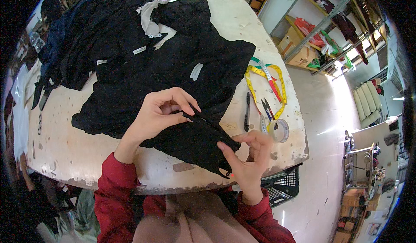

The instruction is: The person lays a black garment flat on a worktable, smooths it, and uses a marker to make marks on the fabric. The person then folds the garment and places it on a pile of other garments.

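Black fabric (182, 142) is stretched between my two hands above the near edge of the table. My left hand (165, 111) pinches a folded edge of it between thumb and fingers. At the other end of that edge, my right hand (250, 153) grips the fabric, its thumb below and its forefinger above. A thin black strip dangles beside my right thumb. Behind my hands lies a spread black garment (162, 67) with a white label (196, 72) on it. Whether it joins the piece I hold, I cannot tell.
Right of the cloth lie a black pen (247, 111), thread snips (268, 109), a tape roll (280, 130) and a yellow measuring tape (282, 80). Dark garments (81, 38) are heaped at the back left. A black plastic basket (282, 186) stands below the table's right corner; another person's arm (26, 171) shows at left.
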Tool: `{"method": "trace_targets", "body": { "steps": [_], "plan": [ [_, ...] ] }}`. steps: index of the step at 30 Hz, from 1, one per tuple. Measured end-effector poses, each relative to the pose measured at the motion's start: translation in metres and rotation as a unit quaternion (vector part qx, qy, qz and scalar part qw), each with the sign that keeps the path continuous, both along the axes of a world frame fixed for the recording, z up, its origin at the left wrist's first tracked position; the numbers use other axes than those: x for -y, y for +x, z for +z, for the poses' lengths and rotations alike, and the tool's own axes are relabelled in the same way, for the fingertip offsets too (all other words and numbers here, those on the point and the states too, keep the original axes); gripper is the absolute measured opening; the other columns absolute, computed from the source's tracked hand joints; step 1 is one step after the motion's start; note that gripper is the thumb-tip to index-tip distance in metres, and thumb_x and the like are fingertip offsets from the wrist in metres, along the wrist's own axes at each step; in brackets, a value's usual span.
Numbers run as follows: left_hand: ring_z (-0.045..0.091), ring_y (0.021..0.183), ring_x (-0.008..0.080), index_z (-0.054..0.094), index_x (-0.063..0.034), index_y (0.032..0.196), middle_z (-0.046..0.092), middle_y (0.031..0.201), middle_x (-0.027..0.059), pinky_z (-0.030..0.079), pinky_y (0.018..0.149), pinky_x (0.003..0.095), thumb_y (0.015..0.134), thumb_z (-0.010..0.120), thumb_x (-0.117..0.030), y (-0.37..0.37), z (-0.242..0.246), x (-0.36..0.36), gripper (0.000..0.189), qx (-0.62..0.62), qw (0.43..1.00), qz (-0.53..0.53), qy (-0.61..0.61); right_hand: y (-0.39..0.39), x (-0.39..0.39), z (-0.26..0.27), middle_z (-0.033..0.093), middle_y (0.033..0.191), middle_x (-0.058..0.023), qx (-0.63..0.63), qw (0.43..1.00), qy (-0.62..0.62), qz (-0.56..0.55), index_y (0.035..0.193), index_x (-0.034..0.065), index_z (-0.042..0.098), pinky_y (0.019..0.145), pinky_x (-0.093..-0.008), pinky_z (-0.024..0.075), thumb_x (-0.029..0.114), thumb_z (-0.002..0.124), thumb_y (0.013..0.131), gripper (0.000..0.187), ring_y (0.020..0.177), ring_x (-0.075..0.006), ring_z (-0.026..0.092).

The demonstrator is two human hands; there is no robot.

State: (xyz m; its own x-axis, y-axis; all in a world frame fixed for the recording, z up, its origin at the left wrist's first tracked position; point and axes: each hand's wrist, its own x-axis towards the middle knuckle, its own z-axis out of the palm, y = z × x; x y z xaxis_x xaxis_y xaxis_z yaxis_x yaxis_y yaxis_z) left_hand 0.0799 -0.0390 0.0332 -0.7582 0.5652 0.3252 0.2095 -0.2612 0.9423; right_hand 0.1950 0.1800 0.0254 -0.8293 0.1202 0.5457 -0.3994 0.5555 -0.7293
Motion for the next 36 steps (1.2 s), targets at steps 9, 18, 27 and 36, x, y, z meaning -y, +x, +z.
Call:
{"method": "trace_targets", "body": {
  "steps": [9,18,27,36],
  "plan": [
    [0.064,0.106,0.0279,0.068,-0.0055,0.084,0.065,0.113,0.0125,0.048,0.094,0.0372,0.076,0.071,0.000,0.030,0.020,0.004,0.010,-0.280,0.948,0.080,-0.127,-0.012,-0.010,0.048,0.069,0.093,-0.0045,0.264,0.956,-0.032,0.123,0.097,0.0006,0.067,0.075,-0.0213,0.0442,0.001,0.069,0.085,0.012,0.084,-0.0088,0.060],
    [0.064,0.097,0.0225,0.070,-0.0132,0.100,0.069,0.106,0.0025,0.047,0.085,0.0381,0.083,0.071,-0.015,0.161,-0.012,0.098,0.016,-0.099,0.895,-0.261,-0.349,0.063,-0.114,-0.037,0.058,0.072,0.0017,0.411,0.876,-0.250,0.027,0.140,0.0033,0.041,0.064,-0.0183,0.0419,0.005,0.068,0.088,0.059,0.067,-0.0056,0.056],
    [0.062,0.102,0.0303,0.064,-0.0019,0.108,0.062,0.112,0.0131,0.052,0.088,0.0383,0.079,0.063,-0.005,0.159,-0.016,-0.020,0.030,-0.215,0.895,-0.019,-0.391,0.081,-0.123,-0.052,0.058,0.083,0.0012,0.374,0.926,-0.059,0.002,0.142,0.0078,0.043,0.067,-0.0210,0.0408,0.016,0.076,0.086,0.065,0.075,-0.0078,0.051],
    [0.044,0.133,0.0265,0.049,-0.0018,0.138,0.047,0.145,0.0121,0.032,0.113,0.0458,0.087,0.063,-0.041,0.187,-0.098,-0.140,0.065,-0.456,0.752,0.016,-0.475,0.073,-0.118,-0.085,0.048,0.131,-0.0117,0.268,0.912,0.288,-0.116,0.135,0.0160,0.054,0.105,-0.0473,0.0246,0.040,0.069,0.086,0.056,0.124,-0.0325,0.040]
  ]
}}
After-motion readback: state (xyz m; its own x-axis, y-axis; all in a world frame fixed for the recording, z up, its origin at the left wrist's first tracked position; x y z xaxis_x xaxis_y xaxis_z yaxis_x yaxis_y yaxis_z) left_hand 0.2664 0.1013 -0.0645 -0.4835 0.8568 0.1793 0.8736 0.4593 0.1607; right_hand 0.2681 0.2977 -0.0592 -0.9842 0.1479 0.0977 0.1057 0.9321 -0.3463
